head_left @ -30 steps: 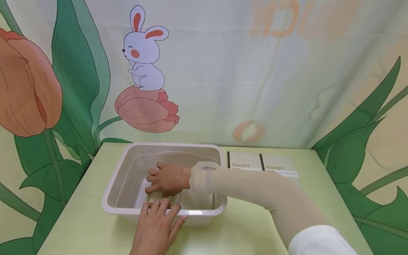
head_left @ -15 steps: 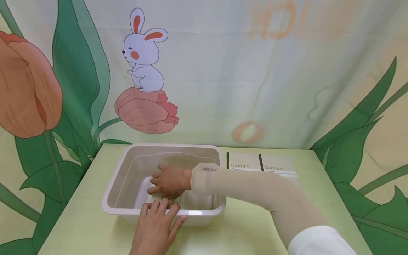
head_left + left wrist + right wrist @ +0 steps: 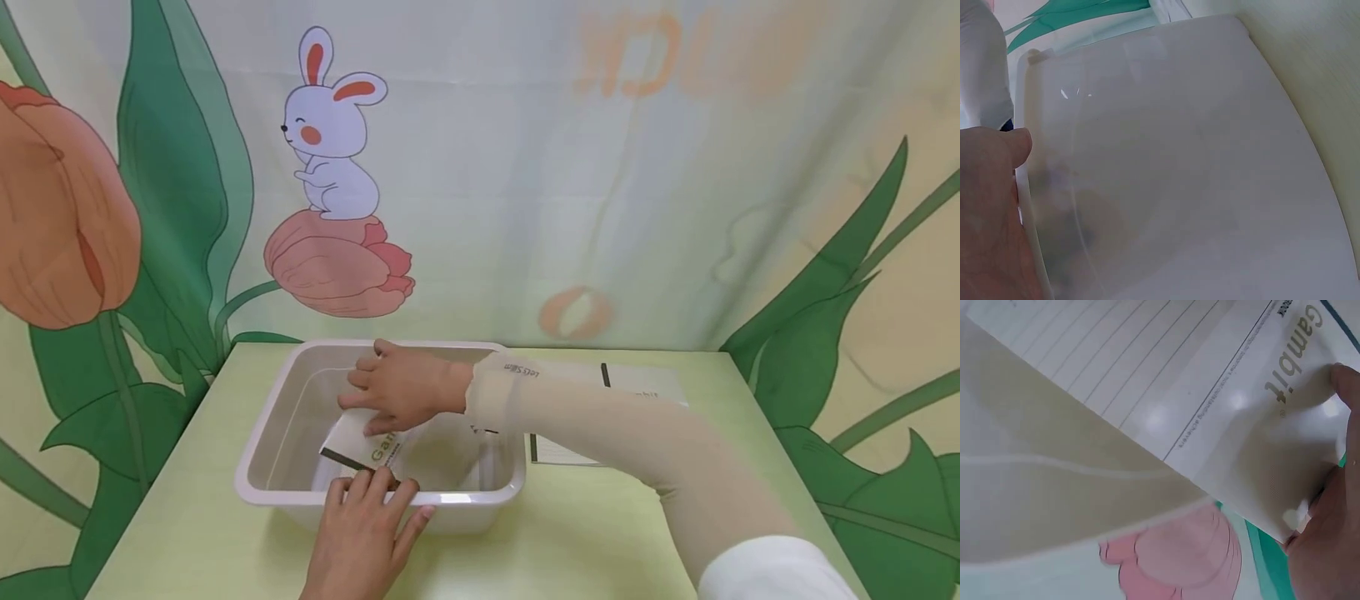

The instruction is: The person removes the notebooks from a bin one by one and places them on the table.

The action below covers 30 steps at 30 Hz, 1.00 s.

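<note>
My right hand (image 3: 405, 387) pinches a pale notebook (image 3: 348, 437) marked "Gambit", thumb on its cover. The notebook is tilted within the opening of a light plastic bin (image 3: 472, 498), its dark spine strip toward the near left. In the right wrist view the notebook (image 3: 1229, 425) shows ruled lines and the title, with the thumb (image 3: 1347, 381) by the lettering. My left hand (image 3: 367, 525) grips the bin's near rim, fingers over the edge and thumb outside. The left wrist view shows that thumb (image 3: 1019, 147) against the bin wall (image 3: 1179, 156).
More notebooks with dark spines (image 3: 645, 383) lie on the pale green table (image 3: 600, 533) right of the bin, partly hidden by my right sleeve (image 3: 600, 417). A printed curtain (image 3: 480, 208) with a rabbit and tulips hangs close behind the table.
My right hand has risen from low in the bin toward its far side, tilting the notebook up so its cover and spine show. The left hand stays on the rim.
</note>
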{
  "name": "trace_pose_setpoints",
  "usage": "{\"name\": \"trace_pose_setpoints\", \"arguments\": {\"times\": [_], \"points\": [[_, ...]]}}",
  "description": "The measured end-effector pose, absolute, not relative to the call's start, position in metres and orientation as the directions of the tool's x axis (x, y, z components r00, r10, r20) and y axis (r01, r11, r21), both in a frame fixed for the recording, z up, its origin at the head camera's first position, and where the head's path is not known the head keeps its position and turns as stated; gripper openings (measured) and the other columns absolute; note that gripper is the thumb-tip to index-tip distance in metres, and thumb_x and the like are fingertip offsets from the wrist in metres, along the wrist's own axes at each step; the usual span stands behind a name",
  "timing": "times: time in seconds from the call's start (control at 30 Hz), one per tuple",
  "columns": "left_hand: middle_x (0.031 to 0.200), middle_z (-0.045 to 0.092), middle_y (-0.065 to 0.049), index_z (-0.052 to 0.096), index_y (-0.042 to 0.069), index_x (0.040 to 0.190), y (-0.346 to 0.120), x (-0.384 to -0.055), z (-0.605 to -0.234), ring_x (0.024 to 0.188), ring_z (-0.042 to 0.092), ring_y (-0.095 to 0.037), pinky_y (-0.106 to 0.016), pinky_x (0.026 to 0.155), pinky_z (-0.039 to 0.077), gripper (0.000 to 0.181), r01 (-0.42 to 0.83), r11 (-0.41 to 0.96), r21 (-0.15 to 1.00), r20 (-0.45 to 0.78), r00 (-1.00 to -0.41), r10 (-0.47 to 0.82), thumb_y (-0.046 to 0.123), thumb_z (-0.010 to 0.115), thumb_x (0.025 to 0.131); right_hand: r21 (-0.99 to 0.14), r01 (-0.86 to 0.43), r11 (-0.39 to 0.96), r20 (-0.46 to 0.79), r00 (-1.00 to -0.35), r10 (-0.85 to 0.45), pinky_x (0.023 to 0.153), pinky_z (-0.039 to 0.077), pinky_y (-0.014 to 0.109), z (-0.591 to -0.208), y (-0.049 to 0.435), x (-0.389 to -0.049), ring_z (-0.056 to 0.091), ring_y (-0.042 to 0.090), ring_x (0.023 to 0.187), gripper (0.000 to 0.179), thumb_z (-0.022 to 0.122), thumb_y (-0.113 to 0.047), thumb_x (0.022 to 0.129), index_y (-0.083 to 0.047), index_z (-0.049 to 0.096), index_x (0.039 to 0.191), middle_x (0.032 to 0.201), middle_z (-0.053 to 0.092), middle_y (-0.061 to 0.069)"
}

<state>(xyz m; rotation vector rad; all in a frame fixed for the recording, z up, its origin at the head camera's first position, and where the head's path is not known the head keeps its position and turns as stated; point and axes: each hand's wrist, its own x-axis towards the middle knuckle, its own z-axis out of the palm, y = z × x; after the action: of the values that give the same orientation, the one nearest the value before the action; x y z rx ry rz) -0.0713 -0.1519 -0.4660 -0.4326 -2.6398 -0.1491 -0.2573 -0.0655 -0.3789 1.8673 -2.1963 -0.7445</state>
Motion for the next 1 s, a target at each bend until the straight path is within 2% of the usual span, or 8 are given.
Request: {"name": "trace_pose_setpoints", "arguments": {"times": [0.2, 0.5, 0.67, 0.83, 1.0], "points": [[0.09, 0.054, 0.002, 0.062, 0.024, 0.102, -0.151, -0.071, -0.466, 0.084, 0.051, -0.022, -0.043, 0.081, 0.038, 0.029, 0.309, 0.951, 0.025, 0.426, -0.864, 0.269, 0.051, 0.061, 0.092, 0.436, -0.868, 0.236, 0.0, -0.263, -0.965, 0.098, 0.036, 0.039, -0.349, -0.051, -0.267, 0.05, 0.014, 0.107, 0.047, 0.034, -0.062, 0.099, -0.026, 0.044, 0.128, 0.112, 0.055, -0.005], [0.09, 0.054, 0.001, 0.06, 0.024, 0.1, -0.151, -0.07, -0.466, 0.082, 0.05, -0.021, -0.042, 0.08, 0.038, 0.028, 0.319, 0.948, 0.025, 0.439, -0.855, 0.276, 0.051, 0.059, 0.092, 0.349, -0.832, 0.431, 0.32, -0.326, -0.889, 0.093, 0.034, 0.037, -0.299, -0.009, -0.273, 0.05, 0.014, 0.097, 0.045, 0.038, -0.06, 0.1, -0.024, 0.051, 0.123, 0.105, 0.053, -0.006], [0.091, 0.054, 0.001, 0.058, 0.023, 0.1, -0.15, -0.07, -0.468, 0.082, 0.049, -0.021, -0.041, 0.081, 0.037, 0.03, 0.331, 0.943, 0.026, 0.455, -0.844, 0.284, 0.053, 0.053, 0.095, 0.302, -0.799, 0.521, 0.475, -0.347, -0.808, 0.089, 0.034, 0.037, -0.269, 0.027, -0.273, 0.048, 0.016, 0.089, 0.045, 0.045, -0.056, 0.099, -0.02, 0.056, 0.123, 0.098, 0.053, -0.003], [0.092, 0.054, 0.001, 0.058, 0.023, 0.1, -0.15, -0.07, -0.468, 0.082, 0.048, -0.02, -0.041, 0.083, 0.037, 0.031, 0.321, 0.947, 0.026, 0.45, -0.849, 0.275, 0.054, 0.052, 0.095, 0.217, -0.76, 0.613, 0.627, -0.373, -0.684, 0.089, 0.034, 0.041, -0.245, 0.067, -0.267, 0.047, 0.021, 0.088, 0.042, 0.051, -0.05, 0.098, -0.013, 0.057, 0.118, 0.093, 0.052, 0.003], [0.093, 0.055, 0.001, 0.059, 0.024, 0.102, -0.149, -0.071, -0.467, 0.082, 0.048, -0.02, -0.042, 0.085, 0.038, 0.032, 0.312, 0.95, 0.019, 0.443, -0.854, 0.272, 0.054, 0.051, 0.096, 0.137, -0.701, 0.7, 0.705, -0.427, -0.566, 0.086, 0.033, 0.045, -0.238, 0.11, -0.252, 0.047, 0.027, 0.087, 0.046, 0.049, -0.05, 0.098, -0.008, 0.056, 0.115, 0.091, 0.049, 0.009]]}}
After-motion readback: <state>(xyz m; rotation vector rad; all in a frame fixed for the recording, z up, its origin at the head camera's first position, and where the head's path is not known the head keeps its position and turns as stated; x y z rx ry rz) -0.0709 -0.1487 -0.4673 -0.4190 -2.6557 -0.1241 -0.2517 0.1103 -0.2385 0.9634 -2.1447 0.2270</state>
